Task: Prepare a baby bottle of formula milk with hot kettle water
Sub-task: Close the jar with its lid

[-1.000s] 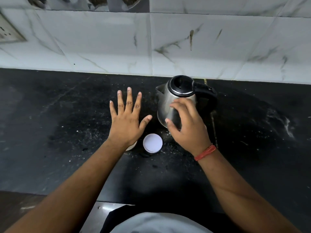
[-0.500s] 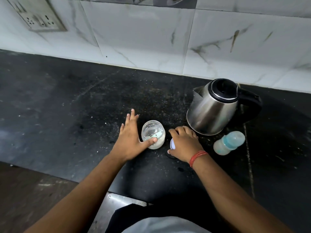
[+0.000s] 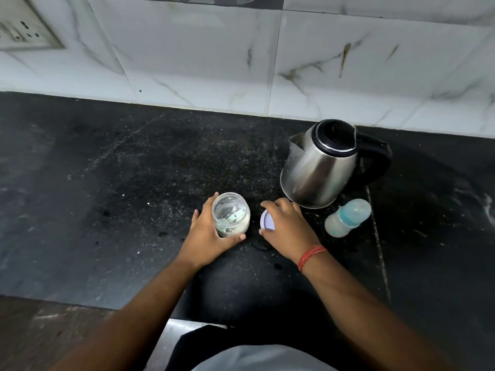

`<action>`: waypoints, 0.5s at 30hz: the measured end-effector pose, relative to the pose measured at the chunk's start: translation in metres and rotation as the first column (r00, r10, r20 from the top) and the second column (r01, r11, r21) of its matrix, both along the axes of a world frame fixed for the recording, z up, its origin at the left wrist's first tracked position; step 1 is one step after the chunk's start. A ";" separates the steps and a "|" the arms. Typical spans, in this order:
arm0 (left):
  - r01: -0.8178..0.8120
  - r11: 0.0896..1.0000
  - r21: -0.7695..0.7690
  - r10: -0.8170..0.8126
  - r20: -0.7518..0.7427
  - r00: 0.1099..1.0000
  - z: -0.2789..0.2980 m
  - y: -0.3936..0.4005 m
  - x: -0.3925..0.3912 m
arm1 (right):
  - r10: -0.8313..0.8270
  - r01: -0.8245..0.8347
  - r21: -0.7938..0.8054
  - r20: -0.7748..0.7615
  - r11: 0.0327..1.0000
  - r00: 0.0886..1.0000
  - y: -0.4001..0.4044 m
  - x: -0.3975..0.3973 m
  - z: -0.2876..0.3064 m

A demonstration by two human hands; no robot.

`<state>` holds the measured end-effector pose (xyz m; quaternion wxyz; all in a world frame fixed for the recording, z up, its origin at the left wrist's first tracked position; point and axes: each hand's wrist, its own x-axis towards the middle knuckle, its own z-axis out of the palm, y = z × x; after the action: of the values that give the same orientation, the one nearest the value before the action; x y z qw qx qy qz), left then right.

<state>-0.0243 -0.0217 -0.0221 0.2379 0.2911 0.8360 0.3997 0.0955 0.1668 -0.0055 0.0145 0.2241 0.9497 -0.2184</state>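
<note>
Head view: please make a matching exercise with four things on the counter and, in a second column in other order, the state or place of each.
Things:
1. jar
2. lid
3. kettle
4. baby bottle

States:
A. stands upright near the wall, black top closed
B. lies on its side, touched by no hand
C. open, gripped by the left hand
D. flat on the counter, under the right hand

Pairs: 1-C, 2-D, 3-A, 4-B

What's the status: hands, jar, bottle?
Left hand grips open formula jar. Right hand grips white lid on the counter. Baby bottle capped beside kettle, untouched. Nothing in the way.
</note>
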 end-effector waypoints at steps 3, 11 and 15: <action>-0.034 0.998 0.048 0.035 -0.014 0.999 0.001 0.004 0.004 | -0.084 0.068 -0.134 -0.117 0.989 0.990 0.003 0.007 0.008; -0.044 0.971 0.235 0.026 0.080 0.996 0.006 0.026 0.015 | -0.362 0.161 -0.441 -0.420 0.883 0.832 0.017 0.018 0.059; -0.010 0.969 0.245 -0.006 0.061 0.998 0.013 0.043 0.023 | -0.326 0.115 -0.383 -0.549 0.916 0.770 0.020 0.020 0.087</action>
<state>-0.0014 0.0209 -0.0092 0.2250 0.3052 0.7728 0.5089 0.1153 0.1865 0.0816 -0.2770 0.2488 0.8210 -0.4329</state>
